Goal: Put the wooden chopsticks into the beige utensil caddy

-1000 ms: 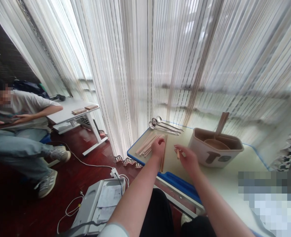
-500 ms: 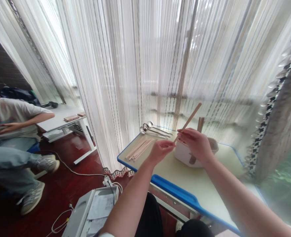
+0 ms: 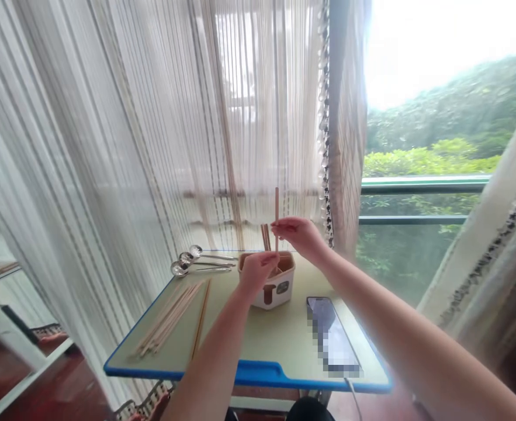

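A light wooden chopstick [image 3: 277,202], or a pair pressed together, stands upright above the holder. My left hand [image 3: 256,273] pinches its lower end, and my right hand [image 3: 300,234] pinches it higher up, with fingers closed. Beneath them is a white utensil holder [image 3: 258,298] with a brown inside; my left hand hides part of its rim. Darker chopsticks [image 3: 265,237] poke up from its back. To the left lie several pale chopsticks [image 3: 172,318] in a loose bundle, with a browner chopstick [image 3: 201,316] beside them.
Three metal spoons [image 3: 187,260] lie at the table's back left. A phone [image 3: 334,333] with a cable rests at the right front. The table [image 3: 222,345] has a blue edge, and a sheer curtain [image 3: 152,146] hangs behind it. A window opening lies to the right.
My view has swung right, bringing the phone and window into sight and losing the seated person. The held chopstick has gone from slanted to upright, above the holder.
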A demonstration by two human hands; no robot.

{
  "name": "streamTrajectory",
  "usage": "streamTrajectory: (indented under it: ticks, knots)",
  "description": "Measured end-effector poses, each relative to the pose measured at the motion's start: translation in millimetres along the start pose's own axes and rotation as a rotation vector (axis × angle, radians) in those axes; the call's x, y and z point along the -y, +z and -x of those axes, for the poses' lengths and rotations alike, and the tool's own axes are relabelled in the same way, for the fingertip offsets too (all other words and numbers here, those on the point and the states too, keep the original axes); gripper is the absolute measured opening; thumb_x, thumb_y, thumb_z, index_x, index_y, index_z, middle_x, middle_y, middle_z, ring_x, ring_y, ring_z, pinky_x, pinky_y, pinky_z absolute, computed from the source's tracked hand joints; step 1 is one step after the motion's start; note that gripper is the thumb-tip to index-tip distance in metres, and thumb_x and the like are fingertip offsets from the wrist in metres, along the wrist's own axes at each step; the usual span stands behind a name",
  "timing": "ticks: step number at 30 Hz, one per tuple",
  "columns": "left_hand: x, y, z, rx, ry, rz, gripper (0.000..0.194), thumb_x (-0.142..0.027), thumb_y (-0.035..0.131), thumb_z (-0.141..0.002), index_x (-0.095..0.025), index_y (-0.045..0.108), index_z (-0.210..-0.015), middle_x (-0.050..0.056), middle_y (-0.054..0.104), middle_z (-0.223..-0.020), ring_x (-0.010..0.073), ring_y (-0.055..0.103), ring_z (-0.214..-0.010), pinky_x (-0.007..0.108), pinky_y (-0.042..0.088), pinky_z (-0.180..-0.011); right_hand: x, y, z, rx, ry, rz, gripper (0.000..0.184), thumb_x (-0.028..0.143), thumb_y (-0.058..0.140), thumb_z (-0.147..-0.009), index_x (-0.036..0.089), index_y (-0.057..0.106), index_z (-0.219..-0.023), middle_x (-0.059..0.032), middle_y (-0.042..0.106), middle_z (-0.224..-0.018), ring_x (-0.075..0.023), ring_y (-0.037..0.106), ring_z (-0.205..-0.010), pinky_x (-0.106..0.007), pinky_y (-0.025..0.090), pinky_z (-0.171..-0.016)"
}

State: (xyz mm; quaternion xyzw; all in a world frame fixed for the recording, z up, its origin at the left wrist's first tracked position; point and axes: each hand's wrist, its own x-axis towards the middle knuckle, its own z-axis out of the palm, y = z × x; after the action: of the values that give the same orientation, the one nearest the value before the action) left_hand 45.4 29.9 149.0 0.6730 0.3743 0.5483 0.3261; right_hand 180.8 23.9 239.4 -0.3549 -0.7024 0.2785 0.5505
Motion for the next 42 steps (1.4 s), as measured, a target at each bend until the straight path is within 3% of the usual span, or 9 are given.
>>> streamTrajectory:
  ticks: [7,13,27,36,42]
  knots:
    - [-0.9,9.5,-20.2,-0.201,0.018,-0.105,0.017,-0.026,0.063,-0.070,-0.018,0.068,-0.084,0.005,0.068,-0.078,0.0147,0.062,-0.069,0.028,0.050,-0.068,-17.0,-5.2,-21.0,-0.095,-0.026,-0.050,0.024,0.035,0.067,-0.065,0.017,0.069,-0.080,-0.0034,0.068,-0.074,-0.0159,0.063,-0.070,-0.033,0.053,-0.069]
    - [7.7,11.0,-27.8,-0.301,0.027,-0.168,0.013,-0.024,0.062,-0.070,-0.019,0.068,-0.080,0.004,0.068,-0.079,0.0154,0.060,-0.073,0.030,0.048,-0.073,-34.3,0.7,-26.8,-0.093,-0.109,0.055,0.023,0.038,0.066,-0.066,0.020,0.070,-0.080,-0.0021,0.069,-0.077,-0.0173,0.064,-0.075,-0.033,0.052,-0.071]
    - [17.3,13.3,-31.2,-0.320,0.044,-0.345,0.013,-0.026,0.060,-0.071,-0.020,0.067,-0.080,0.003,0.067,-0.077,0.0140,0.059,-0.070,0.029,0.046,-0.075,-45.0,6.2,-36.0,-0.095,-0.070,0.092,0.018,0.033,0.065,-0.068,0.021,0.069,-0.080,-0.0004,0.069,-0.076,-0.0169,0.064,-0.074,-0.031,0.050,-0.069]
    - [26.8,-3.5,-28.6,-0.402,-0.023,-0.331,0.013,-0.028,0.062,-0.070,-0.018,0.066,-0.078,0.003,0.067,-0.072,0.0139,0.061,-0.066,0.026,0.047,-0.067,-88.2,5.3,-31.1,-0.080,0.008,0.155,0.023,0.038,0.066,-0.067,0.020,0.070,-0.080,-0.0017,0.070,-0.075,-0.0186,0.063,-0.075,-0.032,0.049,-0.070]
    - [39.0,-6.7,-36.6,-0.279,-0.115,-0.190,0.023,-0.026,0.065,-0.069,-0.016,0.065,-0.089,0.006,0.069,-0.085,0.0150,0.063,-0.077,0.028,0.049,-0.074,-116.1,7.5,-24.4,-0.077,0.116,0.017,0.028,0.039,0.065,-0.065,0.018,0.070,-0.083,-0.0045,0.070,-0.081,-0.0180,0.064,-0.078,-0.030,0.049,-0.073]
